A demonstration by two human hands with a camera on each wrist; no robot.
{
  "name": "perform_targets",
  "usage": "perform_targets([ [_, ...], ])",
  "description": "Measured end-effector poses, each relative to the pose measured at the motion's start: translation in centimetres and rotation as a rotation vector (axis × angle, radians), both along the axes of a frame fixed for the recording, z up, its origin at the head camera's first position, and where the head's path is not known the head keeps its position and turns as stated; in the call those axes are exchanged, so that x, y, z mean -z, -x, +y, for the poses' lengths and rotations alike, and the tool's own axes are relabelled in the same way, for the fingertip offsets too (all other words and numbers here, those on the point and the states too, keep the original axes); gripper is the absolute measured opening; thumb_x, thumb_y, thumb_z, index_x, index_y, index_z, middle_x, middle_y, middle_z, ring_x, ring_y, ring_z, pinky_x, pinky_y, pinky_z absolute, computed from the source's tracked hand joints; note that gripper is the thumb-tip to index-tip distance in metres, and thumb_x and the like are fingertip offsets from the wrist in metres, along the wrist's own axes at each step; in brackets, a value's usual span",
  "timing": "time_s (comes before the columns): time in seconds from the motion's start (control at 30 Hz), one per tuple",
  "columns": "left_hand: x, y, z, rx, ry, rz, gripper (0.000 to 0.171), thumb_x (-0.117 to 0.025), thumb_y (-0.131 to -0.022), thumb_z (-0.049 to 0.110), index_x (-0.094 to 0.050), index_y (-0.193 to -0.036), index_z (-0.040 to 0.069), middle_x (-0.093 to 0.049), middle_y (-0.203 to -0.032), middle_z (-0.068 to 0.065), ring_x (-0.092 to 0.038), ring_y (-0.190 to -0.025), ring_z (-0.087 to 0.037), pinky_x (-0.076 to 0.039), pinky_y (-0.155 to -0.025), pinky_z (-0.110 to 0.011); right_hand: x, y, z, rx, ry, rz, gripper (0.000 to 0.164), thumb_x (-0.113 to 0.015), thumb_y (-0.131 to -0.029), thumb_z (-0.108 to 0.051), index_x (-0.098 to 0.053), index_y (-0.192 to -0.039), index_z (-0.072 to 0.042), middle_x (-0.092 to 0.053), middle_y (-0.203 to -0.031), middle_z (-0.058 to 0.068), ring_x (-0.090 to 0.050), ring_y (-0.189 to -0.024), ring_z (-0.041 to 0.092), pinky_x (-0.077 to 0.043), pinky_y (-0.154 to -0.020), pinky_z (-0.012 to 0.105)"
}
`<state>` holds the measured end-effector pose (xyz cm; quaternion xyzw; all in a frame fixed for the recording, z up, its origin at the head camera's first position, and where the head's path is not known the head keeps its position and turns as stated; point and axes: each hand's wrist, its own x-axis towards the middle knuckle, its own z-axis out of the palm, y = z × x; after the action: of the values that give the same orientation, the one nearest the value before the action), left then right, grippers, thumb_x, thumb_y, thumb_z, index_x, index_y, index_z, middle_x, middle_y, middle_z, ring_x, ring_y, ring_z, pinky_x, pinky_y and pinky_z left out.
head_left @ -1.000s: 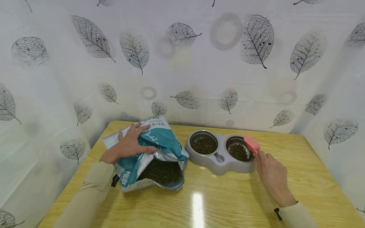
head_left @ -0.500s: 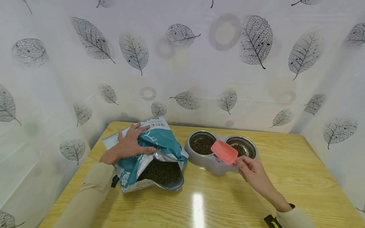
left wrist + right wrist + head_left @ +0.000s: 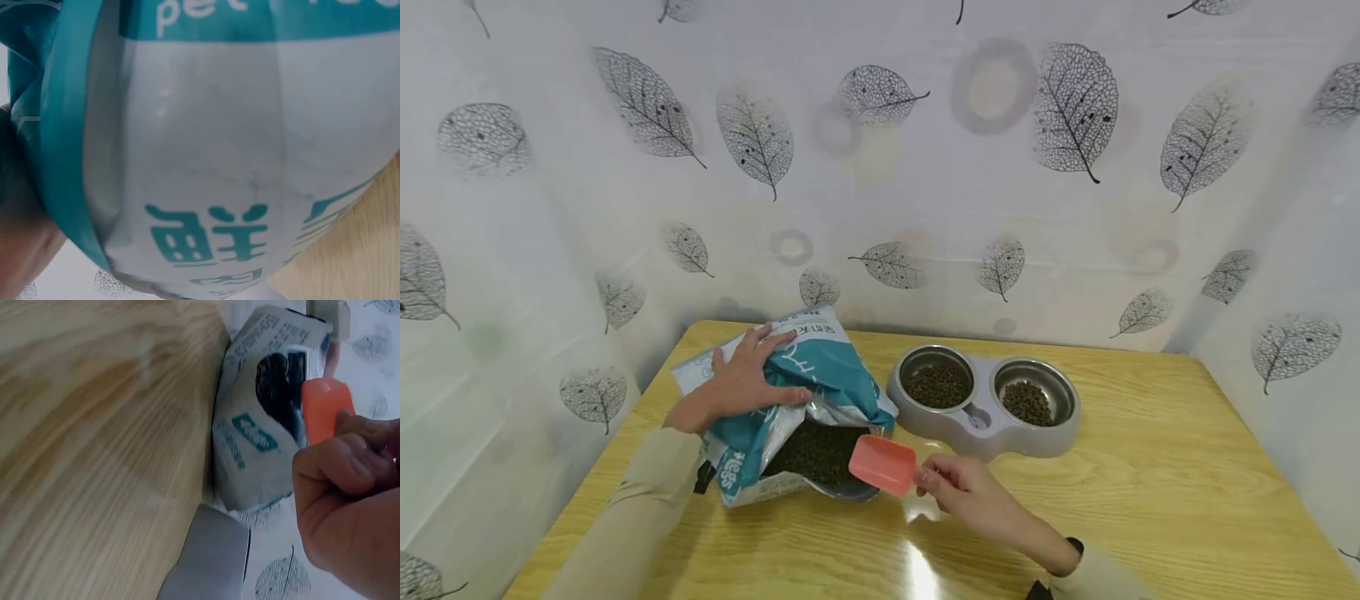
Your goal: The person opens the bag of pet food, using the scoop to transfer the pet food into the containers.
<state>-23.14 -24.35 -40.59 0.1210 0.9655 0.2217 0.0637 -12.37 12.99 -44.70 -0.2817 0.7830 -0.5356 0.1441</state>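
A teal and white pet food bag (image 3: 827, 358) lies on its side at the left of the table, its mouth open toward the front. Dark brown kibble (image 3: 820, 452) fills the mouth. My left hand (image 3: 741, 383) rests on top of the bag with fingers spread; in the left wrist view the bag's printed side (image 3: 206, 137) fills most of the picture. My right hand (image 3: 966, 492) pinches the handle of a pink scoop (image 3: 883, 464), whose bowl overlaps the right edge of the bag's mouth. In the right wrist view the scoop (image 3: 326, 409) shows in front of the bag.
Behind and right of the scoop stands a grey double feeder (image 3: 981, 437) with two steel bowls. Kibble lies in the left bowl (image 3: 937, 385) and in the right bowl (image 3: 1028, 402). A leaf-patterned curtain (image 3: 925, 183) hangs behind the wooden table (image 3: 1187, 467).
My right hand has carried the scoop left and toward me, from over the right bowl, past the feeder, to the bag's mouth. The left hand and bag have stayed in place.
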Motion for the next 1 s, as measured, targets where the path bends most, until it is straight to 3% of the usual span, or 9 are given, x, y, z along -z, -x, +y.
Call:
perform_targets([
  [0.13, 0.0, 0.0, 0.0, 0.000, -0.001, 0.001, 0.106, -0.071, -0.080, 0.073, -0.026, -0.164, 0.027, -0.006, -0.171, -0.021, -0.013, -0.155, -0.052, 0.009, -0.110, -0.085, -0.2, -0.2, -1.9, 0.051, -0.115, 0.025, 0.034, -0.056, -0.107, -0.031, -0.073, -0.092, -0.006, -0.046, -0.060, -0.010, -0.037, -0.052, -0.004, -0.034, -0.048, 0.018],
  [0.33, 0.0, 0.0, -0.1, 0.004, -0.007, 0.003, 0.106, -0.072, -0.080, 0.073, -0.026, -0.164, 0.028, -0.006, -0.171, -0.021, -0.012, -0.155, -0.053, 0.009, -0.110, -0.085, -0.3, -0.1, -4.2, 0.113, -0.202, 0.050, 0.035, -0.058, -0.105, -0.031, -0.076, -0.085, -0.008, -0.044, -0.055, -0.012, -0.034, -0.047, -0.003, -0.032, -0.047, 0.018],
  [0.43, 0.1, 0.1, 0.0, 0.006, -0.004, 0.002, 0.106, -0.072, -0.080, 0.073, -0.026, -0.164, 0.028, -0.006, -0.171, -0.021, -0.012, -0.155, -0.053, 0.009, -0.111, -0.085, -0.3, 0.0, -5.1, 0.118, -0.254, 0.161, 0.036, -0.059, -0.104, -0.025, -0.071, -0.074, -0.009, -0.037, -0.053, -0.013, -0.029, -0.046, -0.003, -0.027, -0.047, 0.017],
  [0.57, 0.0, 0.1, 0.1, 0.005, 0.001, 0.002, 0.106, -0.071, -0.079, 0.074, -0.025, -0.164, 0.028, -0.006, -0.171, -0.021, -0.013, -0.155, -0.053, 0.009, -0.110, -0.085, 0.0, 0.1, -6.0, 0.100, -0.350, 0.378, 0.040, -0.060, -0.102, -0.018, -0.056, -0.062, -0.013, -0.032, -0.054, -0.015, -0.027, -0.047, -0.005, -0.024, -0.047, 0.014],
  [0.63, 0.0, 0.2, 0.2, 0.007, 0.002, 0.005, 0.106, -0.071, -0.080, 0.074, -0.025, -0.164, 0.028, -0.006, -0.171, -0.021, -0.012, -0.155, -0.052, 0.008, -0.110, -0.085, 0.0, 0.2, -6.4, 0.094, -0.366, 0.398, 0.041, -0.060, -0.102, -0.016, -0.052, -0.061, -0.015, -0.033, -0.055, -0.015, -0.028, -0.048, -0.004, -0.024, -0.047, 0.014],
  [0.77, 0.0, 0.2, 0.2, 0.010, -0.001, 0.011, 0.106, -0.071, -0.079, 0.074, -0.026, -0.164, 0.028, -0.007, -0.171, -0.021, -0.012, -0.155, -0.052, 0.008, -0.110, -0.086, 0.2, 0.4, -6.9, 0.106, -0.321, 0.255, 0.044, -0.057, -0.104, -0.020, -0.054, -0.062, -0.009, -0.036, -0.055, -0.011, -0.031, -0.048, -0.001, -0.025, -0.047, 0.017],
  [0.9, 0.1, 0.3, 0.1, 0.010, 0.002, 0.008, 0.107, -0.071, -0.079, 0.074, -0.026, -0.164, 0.028, -0.007, -0.171, -0.021, -0.012, -0.155, -0.052, 0.008, -0.110, -0.086, 0.8, 0.5, -7.3, 0.122, -0.215, 0.079, 0.039, -0.055, -0.106, -0.022, -0.072, -0.077, -0.003, -0.065, -0.067, 0.000, -0.044, -0.057, -0.001, -0.037, -0.053, 0.018],
  [1.0, 0.2, 0.2, 0.0, 0.009, 0.003, 0.007, 0.107, -0.071, -0.079, 0.074, -0.026, -0.164, 0.028, -0.006, -0.171, -0.021, -0.012, -0.155, -0.052, 0.008, -0.110, -0.086, 1.2, 0.3, -7.5, 0.124, -0.148, -0.030, 0.038, -0.053, -0.108, -0.023, -0.076, -0.088, -0.001, -0.073, -0.080, 0.013, -0.045, -0.061, 0.000, -0.038, -0.055, 0.019],
])
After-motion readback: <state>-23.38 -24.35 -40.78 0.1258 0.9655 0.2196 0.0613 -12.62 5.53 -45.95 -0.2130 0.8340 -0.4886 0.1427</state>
